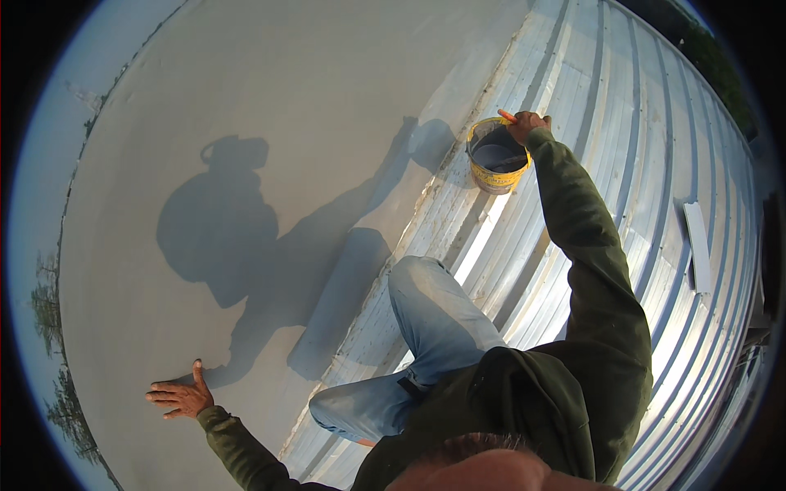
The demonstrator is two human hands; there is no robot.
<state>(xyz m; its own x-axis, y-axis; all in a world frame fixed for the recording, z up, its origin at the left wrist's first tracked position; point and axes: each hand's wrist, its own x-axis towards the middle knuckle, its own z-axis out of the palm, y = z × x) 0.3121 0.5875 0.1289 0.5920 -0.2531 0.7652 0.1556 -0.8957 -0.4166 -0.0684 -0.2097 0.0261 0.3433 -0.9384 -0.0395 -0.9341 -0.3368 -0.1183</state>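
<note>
My right hand (pixel 530 128) is closed at the rim of a yellow bucket (pixel 494 182), with an orange handle (pixel 508 116) sticking out from its fingers. Whatever the handle belongs to is mostly hidden by the hand and the bucket's rim. Grey liquid (pixel 494 155) fills part of the bucket, and dried smears coat its outside. The bucket stands on ribbed metal sheeting (pixel 573 90). Far to the left, my left hand (pixel 182 396) has its fingers spread against a smooth grey surface (pixel 270 74), and it holds nothing.
A rough seam (pixel 426 200) divides the grey surface from the metal sheeting. My bent knees (pixel 434 303) are beside this seam. On the ribs at right lies a loose pale strip (pixel 697 245). Trees (pixel 70 409) and sky show past the grey surface's left edge. My shadow (pixel 221 221) falls across it.
</note>
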